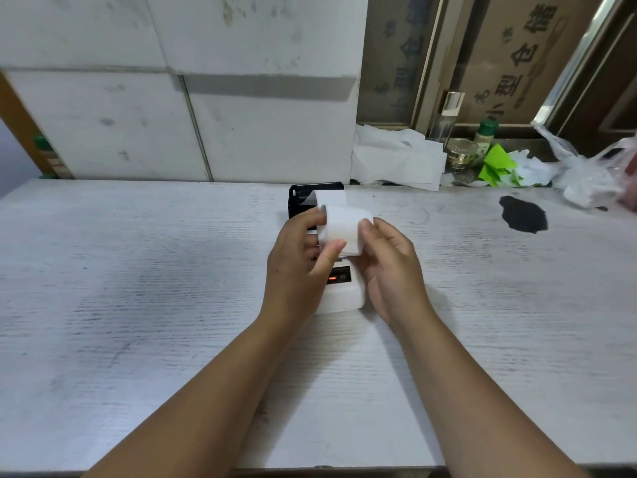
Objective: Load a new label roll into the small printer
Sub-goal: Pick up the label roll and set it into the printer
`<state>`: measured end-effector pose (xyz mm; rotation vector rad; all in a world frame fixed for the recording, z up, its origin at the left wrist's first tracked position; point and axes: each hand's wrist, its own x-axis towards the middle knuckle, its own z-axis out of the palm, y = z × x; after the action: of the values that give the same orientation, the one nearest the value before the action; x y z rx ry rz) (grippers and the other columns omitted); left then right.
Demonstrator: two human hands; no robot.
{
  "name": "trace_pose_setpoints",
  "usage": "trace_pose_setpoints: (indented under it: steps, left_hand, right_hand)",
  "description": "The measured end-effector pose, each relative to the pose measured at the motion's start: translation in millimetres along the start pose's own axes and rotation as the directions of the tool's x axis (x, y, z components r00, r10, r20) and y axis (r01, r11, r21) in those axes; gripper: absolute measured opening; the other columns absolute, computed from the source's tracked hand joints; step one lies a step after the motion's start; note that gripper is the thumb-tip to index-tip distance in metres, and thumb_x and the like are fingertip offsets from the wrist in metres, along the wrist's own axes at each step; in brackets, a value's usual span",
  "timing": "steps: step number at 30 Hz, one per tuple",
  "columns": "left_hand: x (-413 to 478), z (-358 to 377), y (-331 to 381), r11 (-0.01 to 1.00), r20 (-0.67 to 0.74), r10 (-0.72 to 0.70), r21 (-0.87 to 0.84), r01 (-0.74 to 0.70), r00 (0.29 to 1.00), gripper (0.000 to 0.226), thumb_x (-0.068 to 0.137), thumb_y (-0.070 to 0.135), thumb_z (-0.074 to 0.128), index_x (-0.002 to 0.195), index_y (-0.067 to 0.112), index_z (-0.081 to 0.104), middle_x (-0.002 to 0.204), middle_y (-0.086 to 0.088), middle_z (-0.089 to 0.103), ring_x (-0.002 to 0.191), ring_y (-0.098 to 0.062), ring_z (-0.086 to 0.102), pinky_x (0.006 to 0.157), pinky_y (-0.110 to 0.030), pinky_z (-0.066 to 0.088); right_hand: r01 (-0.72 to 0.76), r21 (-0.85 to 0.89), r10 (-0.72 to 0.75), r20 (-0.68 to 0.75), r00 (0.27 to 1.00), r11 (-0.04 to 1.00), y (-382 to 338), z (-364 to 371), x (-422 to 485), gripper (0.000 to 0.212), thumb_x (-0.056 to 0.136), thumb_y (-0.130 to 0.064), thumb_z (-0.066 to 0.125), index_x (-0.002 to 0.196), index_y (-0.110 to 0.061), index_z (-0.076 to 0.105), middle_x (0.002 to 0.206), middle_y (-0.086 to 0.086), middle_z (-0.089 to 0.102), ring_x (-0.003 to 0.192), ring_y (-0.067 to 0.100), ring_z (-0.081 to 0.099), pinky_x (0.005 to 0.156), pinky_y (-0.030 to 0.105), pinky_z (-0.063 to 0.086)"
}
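A white label roll (344, 226) is held just above the small white printer (343, 298) in the middle of the table. My left hand (300, 267) grips the roll's left end, thumb across its front. My right hand (389, 267) pinches the right end. A loose strip of labels runs from the roll back towards the printer's raised black lid (303, 198). A small dark panel with a red light (339, 276) shows on the printer's top between my hands. The roll compartment is hidden behind the roll and my fingers.
The white wood-grain table (138, 288) has a black stain (524, 213) at the right. Along the back right lie crumpled white paper (396, 160), a glass jar (460, 155), a green-capped bottle (484, 134), green paper scraps (496, 163) and a plastic bag (593, 170). White panels stand behind.
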<state>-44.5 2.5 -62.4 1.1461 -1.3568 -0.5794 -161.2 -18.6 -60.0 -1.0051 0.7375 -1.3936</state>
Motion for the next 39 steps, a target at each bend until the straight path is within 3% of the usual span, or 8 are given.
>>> trace_pose_setpoints:
  steps: [5,10,16,22,27,33,36,39]
  left_hand:
    - [-0.2,1.7,-4.5,0.986,-0.001,0.129,0.102,-0.128,0.992,0.022,0.078,0.018,0.065,0.091,0.032,0.055,0.119,0.012,0.054,0.089,-0.005,0.061,0.071,-0.010,0.048]
    - [2.8,1.6,-12.0,0.956,-0.011,0.196,0.226,-0.189,0.981,0.010,0.079,0.013,0.067,0.088,0.011,0.061,0.122,0.006,0.055,0.093,0.002,0.054,0.072,-0.006,0.043]
    - [0.3,3.0,-11.7,0.924,-0.099,0.280,0.299,-0.240,0.955,0.021,0.075,0.026,0.068,0.091,0.028,0.055,0.119,0.011,0.038,0.102,0.001,0.044,0.079,-0.010,0.041]
    - [-1.3,4.6,-11.9,0.883,-0.074,0.292,0.404,-0.239,0.954,0.043,0.071,0.027,0.062,0.113,0.014,0.059,0.108,0.005,0.046,0.096,-0.017,0.044,0.090,-0.003,0.024]
    - [0.5,4.6,-12.3,0.902,-0.099,0.285,0.364,-0.232,0.953,0.033,0.072,0.014,0.068,0.102,0.015,0.056,0.098,0.012,0.049,0.087,0.006,0.037,0.080,-0.030,0.042]
    - [-1.1,3.7,-11.5,0.931,-0.116,0.265,0.289,-0.223,0.957,0.053,0.070,0.012,0.073,0.114,0.022,0.045,0.104,0.021,0.042,0.089,-0.004,0.044,0.078,-0.012,0.034]
    - [-3.1,5.2,-10.0,0.939,-0.112,0.246,0.273,-0.209,0.963,0.072,0.068,0.002,0.076,0.129,0.017,0.041,0.115,0.012,0.035,0.094,-0.018,0.048,0.081,-0.006,0.038]
    - [-0.4,3.6,-7.2,0.948,-0.084,0.193,0.273,-0.163,0.978,0.067,0.071,0.004,0.075,0.131,0.013,0.045,0.107,0.010,0.042,0.081,-0.008,0.048,0.073,-0.001,0.037]
  right_hand:
    - [-0.055,0.126,0.052,0.021,0.998,0.990,-3.5,-2.0,0.5,0.029,0.094,-0.013,0.047,0.111,0.005,0.061,0.110,0.023,0.065,0.105,0.037,0.061,0.097,0.050,0.046]
    - [-0.074,0.193,0.076,-0.001,0.997,0.978,-2.5,-1.8,2.0,0.035,0.099,-0.021,0.041,0.109,0.005,0.062,0.110,0.024,0.065,0.101,0.033,0.065,0.102,0.058,0.042]
    - [-0.088,0.170,0.093,-0.018,0.996,0.981,-1.7,-3.5,3.9,0.041,0.099,-0.027,0.039,0.110,0.005,0.062,0.108,0.020,0.068,0.099,0.028,0.066,0.080,0.035,0.056]
    - [-0.085,0.116,0.083,0.017,0.996,0.990,-2.6,-3.4,2.8,0.039,0.097,-0.026,0.041,0.112,0.003,0.062,0.110,0.018,0.068,0.103,0.027,0.065,0.091,0.040,0.052]
    - [-0.072,0.095,0.071,0.008,0.997,0.993,-2.4,-2.8,1.7,0.034,0.099,-0.023,0.041,0.106,0.002,0.063,0.098,0.011,0.071,0.096,0.022,0.067,0.091,0.036,0.051]
    - [-0.048,0.044,0.045,0.051,0.998,0.998,-0.5,-1.3,1.2,0.029,0.099,-0.014,0.038,0.104,0.002,0.062,0.080,0.000,0.073,0.078,0.007,0.068,0.068,0.017,0.051]
    - [-0.053,-0.003,0.052,-0.003,0.999,0.999,-0.3,1.9,-1.3,0.036,0.099,-0.018,0.041,0.117,0.008,0.057,0.092,0.007,0.070,0.087,0.013,0.067,0.074,0.021,0.053]
    - [-0.061,-0.098,0.054,-0.071,0.996,0.993,1.3,5.0,-2.1,0.047,0.091,-0.040,0.050,0.115,-0.001,0.063,0.106,0.012,0.069,0.101,0.021,0.065,0.094,0.036,0.049]
